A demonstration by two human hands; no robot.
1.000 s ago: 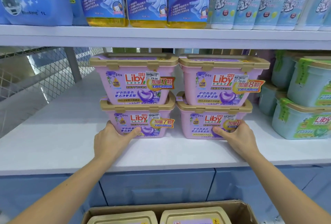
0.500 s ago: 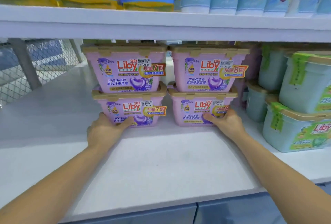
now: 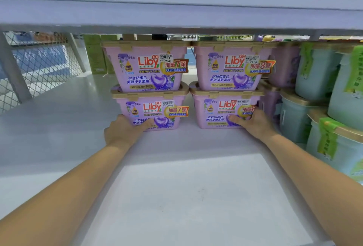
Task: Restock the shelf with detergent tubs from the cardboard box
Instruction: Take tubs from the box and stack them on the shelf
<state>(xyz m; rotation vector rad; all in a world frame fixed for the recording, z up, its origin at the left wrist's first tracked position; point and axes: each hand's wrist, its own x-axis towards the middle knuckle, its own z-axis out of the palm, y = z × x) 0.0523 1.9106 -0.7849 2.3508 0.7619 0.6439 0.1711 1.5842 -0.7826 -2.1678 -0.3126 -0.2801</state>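
Observation:
Two stacks of pink Liby detergent tubs with tan lids stand side by side deep on the white shelf (image 3: 186,186). My left hand (image 3: 121,131) presses against the front left corner of the lower left tub (image 3: 157,108), under the upper left tub (image 3: 149,69). My right hand (image 3: 253,122) lies flat on the front right of the lower right tub (image 3: 222,108), which carries the upper right tub (image 3: 229,69). Both arms reach far in. The cardboard box is out of view.
Pale green tubs (image 3: 314,72) are stacked close on the right, with more pink tubs behind them. A wire mesh panel (image 3: 39,65) closes the left side. The upper shelf board (image 3: 176,10) hangs low over the stacks. Bare shelf lies to the left and in front.
Both stacks have slid deeper onto the shelf with my hands against the lower tubs. My view has moved in and up, and the cardboard box has dropped out of sight.

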